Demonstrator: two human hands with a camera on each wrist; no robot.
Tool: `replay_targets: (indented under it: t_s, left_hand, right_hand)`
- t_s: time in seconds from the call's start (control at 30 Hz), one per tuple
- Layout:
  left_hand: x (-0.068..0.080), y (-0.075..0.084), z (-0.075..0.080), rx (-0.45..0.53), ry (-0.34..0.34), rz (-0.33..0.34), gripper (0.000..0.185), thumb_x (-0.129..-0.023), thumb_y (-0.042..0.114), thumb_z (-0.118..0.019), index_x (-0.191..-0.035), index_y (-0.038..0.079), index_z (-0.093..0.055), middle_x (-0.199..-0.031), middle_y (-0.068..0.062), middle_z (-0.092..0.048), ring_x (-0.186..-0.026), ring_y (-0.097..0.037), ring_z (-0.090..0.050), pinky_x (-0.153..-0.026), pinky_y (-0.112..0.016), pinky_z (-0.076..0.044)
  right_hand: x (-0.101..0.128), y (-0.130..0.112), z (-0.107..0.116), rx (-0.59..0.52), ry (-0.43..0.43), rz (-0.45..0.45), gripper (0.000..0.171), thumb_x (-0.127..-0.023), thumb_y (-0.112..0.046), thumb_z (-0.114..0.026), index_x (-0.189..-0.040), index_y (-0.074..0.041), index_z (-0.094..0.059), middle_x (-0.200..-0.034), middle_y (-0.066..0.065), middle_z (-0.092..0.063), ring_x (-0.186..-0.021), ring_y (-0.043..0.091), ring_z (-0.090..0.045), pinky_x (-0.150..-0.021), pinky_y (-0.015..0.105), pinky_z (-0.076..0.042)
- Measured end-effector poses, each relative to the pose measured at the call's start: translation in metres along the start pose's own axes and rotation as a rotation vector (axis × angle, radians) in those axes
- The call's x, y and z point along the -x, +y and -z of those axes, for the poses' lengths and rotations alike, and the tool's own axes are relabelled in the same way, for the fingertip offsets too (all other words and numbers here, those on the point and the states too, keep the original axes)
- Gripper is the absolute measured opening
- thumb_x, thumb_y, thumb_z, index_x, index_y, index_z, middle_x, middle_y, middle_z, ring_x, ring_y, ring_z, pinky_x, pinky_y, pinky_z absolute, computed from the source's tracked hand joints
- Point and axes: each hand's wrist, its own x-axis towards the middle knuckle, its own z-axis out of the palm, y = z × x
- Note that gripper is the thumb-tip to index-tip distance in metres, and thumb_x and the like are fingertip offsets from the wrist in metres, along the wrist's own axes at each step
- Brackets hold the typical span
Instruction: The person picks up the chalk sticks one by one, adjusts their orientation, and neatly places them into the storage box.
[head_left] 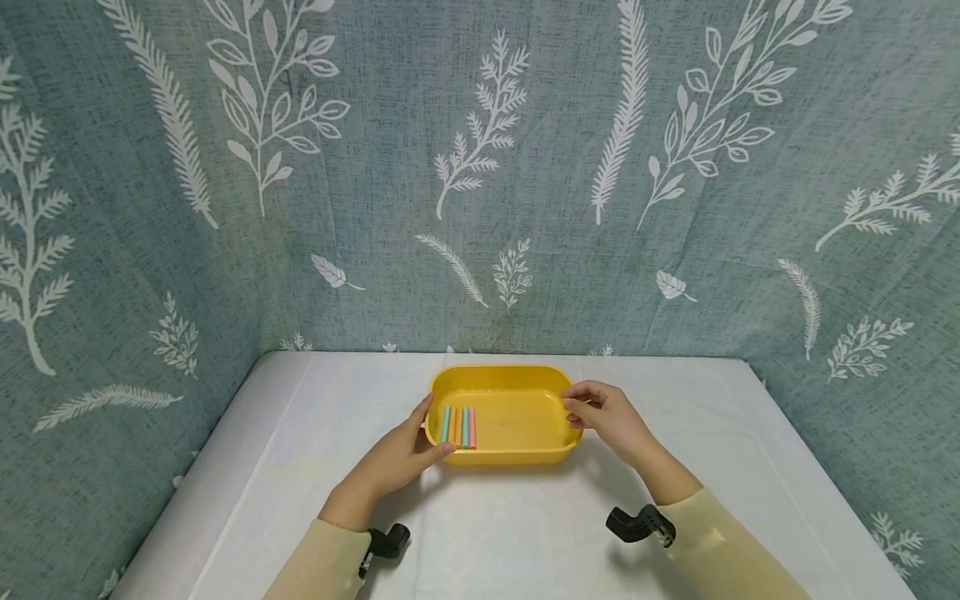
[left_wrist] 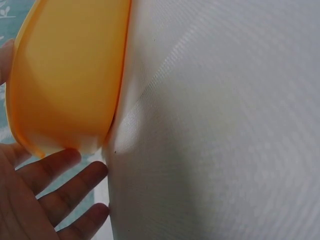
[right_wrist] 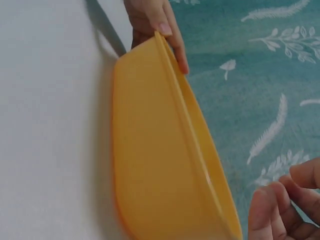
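A yellow plastic tray [head_left: 525,457] with rounded corners and raised walls lies on the table. Several coloured sticks [head_left: 458,427], likely chalk, in green, orange and pink stand side by side at its left end. My left hand [head_left: 397,457] grips that end, thumb on the near rim and fingers at the outer wall; in the left wrist view, some fingers [left_wrist: 72,195] spread clear of the tray. At the opposite end hovers my right hand [head_left: 611,417], its fingers loosely curled by the rim. The right wrist view shows those fingertips [right_wrist: 270,205] apart from the wall, with nothing visible in them.
A white cloth [head_left: 495,533] covers the table. Blue-green fabric [head_left: 390,167] with white leaf prints hangs behind and along both sides. Each wrist wears a black camera mount, one at the left [head_left: 388,542] and one at the right [head_left: 640,524].
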Motion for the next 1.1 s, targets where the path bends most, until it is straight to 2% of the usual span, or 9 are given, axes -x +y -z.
replay_targets:
  t_s: [0.17,0.33,0.4,0.6,0.87,1.1]
  left_hand:
    - [0.0,0.0,0.0,0.009,-0.004,-0.003,0.1,-0.089,0.059,-0.067,-0.163,0.018,-0.013,-0.148,-0.015,-0.05,-0.13,-0.03,-0.053,-0.111,-0.054,-0.036]
    - [0.001,0.002,0.001,0.011,-0.003,0.001,0.101,-0.089,0.059,-0.067,-0.163,0.018,-0.012,-0.146,-0.015,-0.052,-0.128,-0.029,-0.055,-0.11,-0.053,-0.037]
    - [0.001,0.002,0.001,0.009,-0.002,0.002,0.1,-0.09,0.058,-0.068,-0.163,0.018,-0.012,-0.145,-0.015,-0.053,-0.128,-0.029,-0.055,-0.11,-0.053,-0.037]
    - [0.001,0.003,0.002,-0.001,-0.011,0.005,0.101,-0.089,0.06,-0.067,-0.163,0.017,-0.012,-0.145,-0.016,-0.053,-0.129,-0.03,-0.054,-0.11,-0.054,-0.037]
    - [0.001,0.003,0.004,-0.007,-0.02,0.002,0.102,-0.089,0.064,-0.065,-0.163,0.018,-0.011,-0.147,-0.017,-0.051,-0.13,-0.032,-0.053,-0.11,-0.055,-0.037]
    - [0.001,0.003,0.004,-0.004,-0.03,-0.007,0.101,-0.09,0.061,-0.065,-0.163,0.019,-0.01,-0.15,-0.017,-0.048,-0.132,-0.033,-0.051,-0.11,-0.055,-0.036]
  right_hand:
    - [0.003,0.011,0.012,0.009,0.07,0.004,0.03,-0.101,-0.01,-0.061,-0.121,0.012,-0.06,-0.111,0.026,-0.062,-0.087,0.021,-0.065,-0.077,0.027,-0.058]
    - [0.003,0.025,0.025,0.001,0.137,-0.016,0.031,-0.1,-0.01,-0.062,-0.121,0.013,-0.06,-0.1,0.013,-0.065,-0.081,0.016,-0.064,-0.074,0.027,-0.058]
    - [0.003,0.029,0.03,-0.004,0.155,-0.021,0.032,-0.1,-0.01,-0.062,-0.122,0.014,-0.059,-0.099,0.014,-0.065,-0.08,0.015,-0.063,-0.073,0.026,-0.057]
    - [0.0,0.042,0.045,-0.011,0.173,-0.025,0.033,-0.101,-0.008,-0.059,-0.122,0.017,-0.057,-0.097,0.02,-0.064,-0.078,0.015,-0.063,-0.071,0.026,-0.057]
    - [-0.011,0.057,0.061,0.046,0.191,-0.078,0.033,-0.102,-0.008,-0.057,-0.125,0.016,-0.056,-0.104,0.021,-0.065,-0.08,0.014,-0.064,-0.072,0.027,-0.057]
    - [-0.018,0.069,0.073,0.076,0.189,-0.14,0.031,-0.101,-0.006,-0.056,-0.125,0.014,-0.057,-0.102,0.015,-0.067,-0.08,0.01,-0.063,-0.071,0.025,-0.056]
